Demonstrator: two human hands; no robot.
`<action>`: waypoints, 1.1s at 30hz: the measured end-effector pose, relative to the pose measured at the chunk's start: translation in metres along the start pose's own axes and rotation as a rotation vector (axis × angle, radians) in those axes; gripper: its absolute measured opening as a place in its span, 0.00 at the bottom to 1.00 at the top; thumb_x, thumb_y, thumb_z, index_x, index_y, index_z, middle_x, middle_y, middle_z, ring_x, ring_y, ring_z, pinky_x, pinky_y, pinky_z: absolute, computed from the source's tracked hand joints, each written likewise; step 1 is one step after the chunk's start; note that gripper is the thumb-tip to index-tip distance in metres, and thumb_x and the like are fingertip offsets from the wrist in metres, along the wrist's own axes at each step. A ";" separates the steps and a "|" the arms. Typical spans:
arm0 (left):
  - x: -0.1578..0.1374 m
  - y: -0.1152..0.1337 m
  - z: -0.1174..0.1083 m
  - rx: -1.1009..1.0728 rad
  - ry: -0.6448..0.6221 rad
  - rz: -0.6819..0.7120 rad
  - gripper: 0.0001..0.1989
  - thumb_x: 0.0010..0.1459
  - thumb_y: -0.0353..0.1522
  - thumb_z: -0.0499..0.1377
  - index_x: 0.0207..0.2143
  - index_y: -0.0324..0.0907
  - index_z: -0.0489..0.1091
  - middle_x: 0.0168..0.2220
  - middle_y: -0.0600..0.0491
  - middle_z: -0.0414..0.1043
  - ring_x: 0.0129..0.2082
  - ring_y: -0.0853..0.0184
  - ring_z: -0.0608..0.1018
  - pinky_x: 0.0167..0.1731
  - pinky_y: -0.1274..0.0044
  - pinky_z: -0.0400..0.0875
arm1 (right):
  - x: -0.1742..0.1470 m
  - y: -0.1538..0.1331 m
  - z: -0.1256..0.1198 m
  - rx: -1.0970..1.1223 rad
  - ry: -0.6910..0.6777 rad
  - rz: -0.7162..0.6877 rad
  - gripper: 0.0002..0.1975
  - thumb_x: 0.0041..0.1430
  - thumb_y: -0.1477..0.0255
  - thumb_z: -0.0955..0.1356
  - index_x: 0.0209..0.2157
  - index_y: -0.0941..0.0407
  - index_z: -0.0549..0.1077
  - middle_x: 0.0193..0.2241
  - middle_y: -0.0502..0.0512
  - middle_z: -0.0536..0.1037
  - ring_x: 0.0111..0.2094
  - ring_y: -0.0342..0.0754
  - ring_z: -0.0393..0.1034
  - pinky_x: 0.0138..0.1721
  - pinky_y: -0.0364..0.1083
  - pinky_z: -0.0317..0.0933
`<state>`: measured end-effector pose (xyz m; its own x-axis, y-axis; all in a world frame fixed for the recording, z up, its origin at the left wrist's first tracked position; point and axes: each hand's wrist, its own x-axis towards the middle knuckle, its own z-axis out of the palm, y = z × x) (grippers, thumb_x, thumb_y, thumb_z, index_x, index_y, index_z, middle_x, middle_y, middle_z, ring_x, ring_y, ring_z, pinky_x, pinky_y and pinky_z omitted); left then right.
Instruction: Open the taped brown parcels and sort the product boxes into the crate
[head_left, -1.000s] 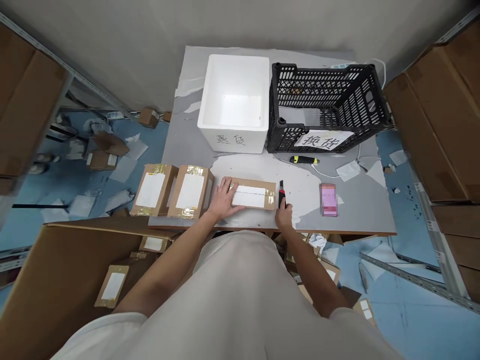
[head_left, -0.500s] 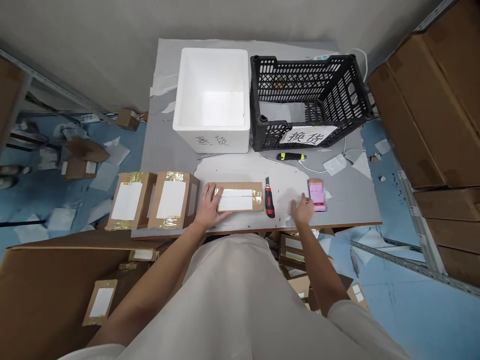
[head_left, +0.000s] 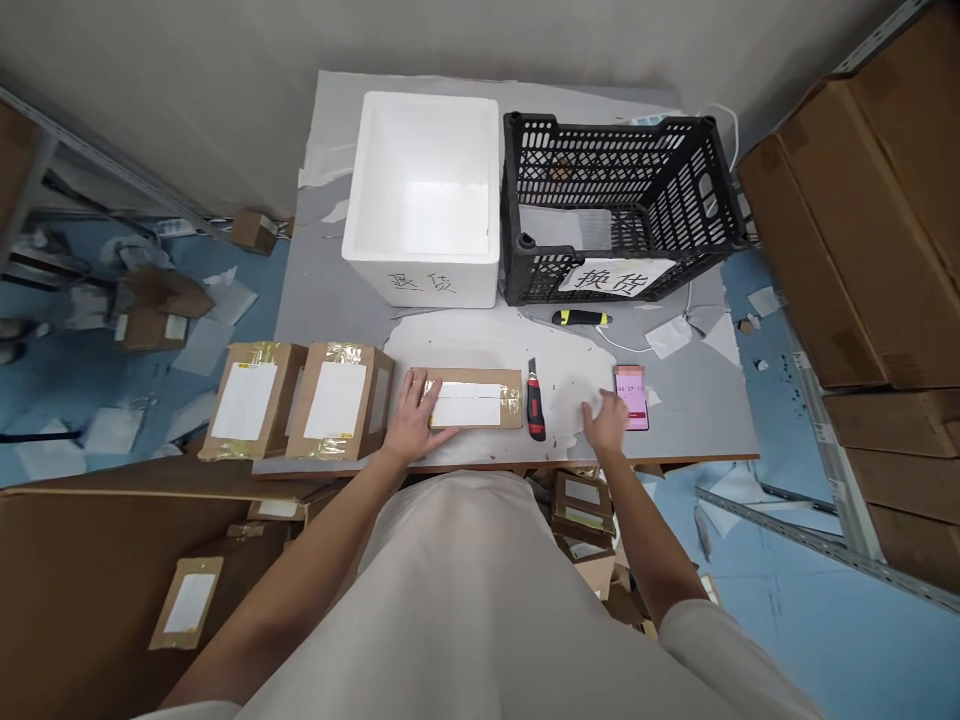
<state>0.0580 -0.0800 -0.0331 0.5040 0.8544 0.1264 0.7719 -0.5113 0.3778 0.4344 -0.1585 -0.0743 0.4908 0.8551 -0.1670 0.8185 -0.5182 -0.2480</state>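
My left hand [head_left: 410, 420] lies with fingers spread on the left end of a flat cardboard box [head_left: 511, 399] that bears a white label. Right of that box is a red and black utility knife [head_left: 535, 402], its blade end pointing away from me. My right hand [head_left: 606, 424] is beside a phone [head_left: 636, 398] with a pink lit screen showing digits. Its fingers are partly spread and hold nothing; whether a fingertip touches the phone's edge I cannot tell. Two taller taped cartons, a left one [head_left: 244, 400] and a right one [head_left: 335, 398], stand left of my left hand.
A white foam box [head_left: 442, 284] and a black plastic crate [head_left: 626, 205] stand at the back of the table. A yellow and black knife [head_left: 582, 317] lies before the crate. Large cartons [head_left: 832, 230] fill the right side. An open carton [head_left: 67, 590] sits lower left.
The view has shifted slightly. My right hand stays beside the phone, whose screen now reads more clearly. My left hand remains on the flat box.
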 end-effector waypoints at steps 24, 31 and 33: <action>0.034 0.011 -0.011 0.072 -0.178 -0.040 0.59 0.33 0.57 0.64 0.62 0.35 0.50 0.60 0.34 0.54 0.62 0.41 0.54 0.59 0.55 0.50 | -0.074 -0.045 -0.030 0.955 -0.624 0.013 0.38 0.56 0.54 0.62 0.66 0.47 0.45 0.28 0.46 0.68 0.17 0.37 0.60 0.18 0.41 0.63; 0.036 0.013 -0.014 0.091 -0.221 -0.060 0.60 0.33 0.57 0.65 0.63 0.36 0.48 0.61 0.36 0.53 0.63 0.43 0.53 0.60 0.58 0.49 | -0.075 -0.042 -0.034 0.990 -0.624 0.005 0.37 0.57 0.56 0.64 0.65 0.46 0.48 0.27 0.46 0.69 0.16 0.37 0.59 0.15 0.40 0.60; 0.035 0.013 -0.015 0.082 -0.221 -0.062 0.60 0.33 0.56 0.65 0.63 0.36 0.48 0.61 0.36 0.53 0.63 0.43 0.52 0.60 0.57 0.48 | -0.075 -0.043 -0.035 0.994 -0.600 0.015 0.37 0.57 0.56 0.64 0.65 0.45 0.48 0.28 0.46 0.69 0.17 0.37 0.59 0.15 0.40 0.60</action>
<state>0.0804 -0.0555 -0.0103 0.5202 0.8479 -0.1019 0.8284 -0.4719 0.3018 0.3729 -0.1994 -0.0173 0.0603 0.8424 -0.5355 0.0883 -0.5389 -0.8377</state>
